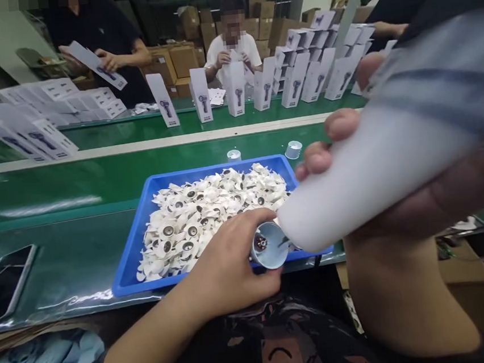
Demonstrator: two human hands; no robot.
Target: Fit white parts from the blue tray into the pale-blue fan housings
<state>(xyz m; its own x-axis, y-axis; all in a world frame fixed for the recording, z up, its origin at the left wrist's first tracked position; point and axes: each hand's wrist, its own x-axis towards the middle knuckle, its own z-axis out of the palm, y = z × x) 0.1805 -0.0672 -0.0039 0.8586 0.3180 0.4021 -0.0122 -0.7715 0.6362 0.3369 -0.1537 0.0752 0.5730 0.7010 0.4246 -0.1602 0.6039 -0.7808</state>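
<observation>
Apparent dispensing step: your left hand (227,257) curled round the pale blue cup (276,256), right hand (444,196) wrapped round the white bottle (368,163); nozzle (283,241) placement calls for steady aim.

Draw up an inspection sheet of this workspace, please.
Surface: green bench, glossy, with glare.
Things: left hand holds blue cup; right hand holds white tool, thin dark tip at the cup; blue tray heaped with white blades.
Clutter: phone at left; two small cups behind tray.
Grippers: bare hands, fingers curled around both items.
Cables: possibly thin wires at right, too blurred to tell.
Surroundings: people opposite, upright boxes, cartons.
</observation>
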